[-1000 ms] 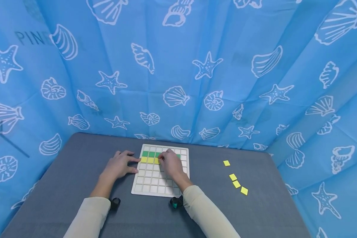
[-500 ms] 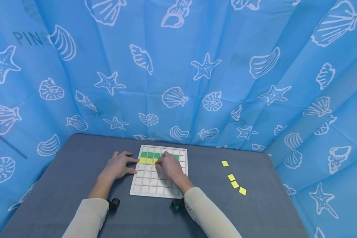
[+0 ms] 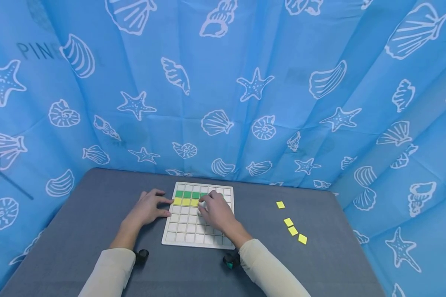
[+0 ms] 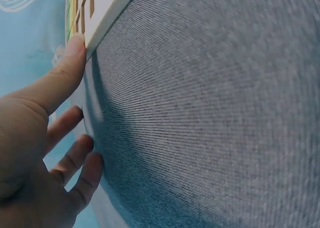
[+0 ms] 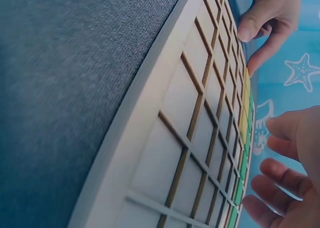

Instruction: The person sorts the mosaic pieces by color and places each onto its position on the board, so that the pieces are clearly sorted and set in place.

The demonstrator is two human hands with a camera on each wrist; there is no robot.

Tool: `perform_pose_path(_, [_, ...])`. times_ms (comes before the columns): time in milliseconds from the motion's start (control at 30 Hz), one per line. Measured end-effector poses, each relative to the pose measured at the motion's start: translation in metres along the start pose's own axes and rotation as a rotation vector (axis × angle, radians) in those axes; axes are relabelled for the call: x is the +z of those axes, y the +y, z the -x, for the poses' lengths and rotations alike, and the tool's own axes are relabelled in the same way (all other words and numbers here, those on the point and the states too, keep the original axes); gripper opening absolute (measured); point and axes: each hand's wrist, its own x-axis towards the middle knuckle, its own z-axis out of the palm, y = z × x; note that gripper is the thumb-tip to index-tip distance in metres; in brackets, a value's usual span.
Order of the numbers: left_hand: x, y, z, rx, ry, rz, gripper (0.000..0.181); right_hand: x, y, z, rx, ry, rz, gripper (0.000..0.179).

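A white grid board point(image 3: 198, 246) lies on the grey table. Green tiles point(image 3: 187, 194) fill cells in its second row, partly hidden by the right hand. Below them, three yellow tiles point(image 3: 186, 202) show side by side. My left hand point(image 3: 146, 208) touches the board's left edge with thumb and index finger extended; in the left wrist view the thumb of the left hand point(image 4: 30, 133) rests on the corner. My right hand point(image 3: 218, 211) hovers over the board just right of the yellow tiles. In the right wrist view, the right hand's fingers point(image 5: 285, 175) are loosely bent, with nothing visible between them.
Several loose yellow tiles point(image 3: 288, 222) lie on the table point(image 3: 260, 231) to the right of the board. A blue curtain point(image 3: 245, 136) with white shells and starfish hangs behind the table. Black wrist cameras point(image 3: 142, 256) are strapped beneath both wrists.
My right hand has moved slightly right and lifted off the third yellow tile, its fingers loosening; that tile now shows more fully. The left hand stays at the board's edge.
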Motion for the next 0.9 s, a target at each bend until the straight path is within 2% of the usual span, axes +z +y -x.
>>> perform_pose_path(200, [0.000,0.005,0.001,-0.034,0.002,-0.059,0.050,-0.007,0.004,0.011,-0.014,0.008,0.006,0.030])
perform_pose_path(400, [0.001,0.005,0.001,-0.053,-0.010,-0.033,0.049,-0.013,0.007,0.022,0.009,-0.018,0.010,0.043])
perform_pose_path(633, [0.002,0.003,0.000,-0.074,-0.023,-0.031,0.050,-0.018,0.014,0.032,0.064,-0.061,-0.053,0.061])
perform_pose_path(900, [0.002,0.003,-0.001,-0.073,-0.030,-0.053,0.051,-0.024,0.033,0.040,0.097,-0.040,0.001,0.075])
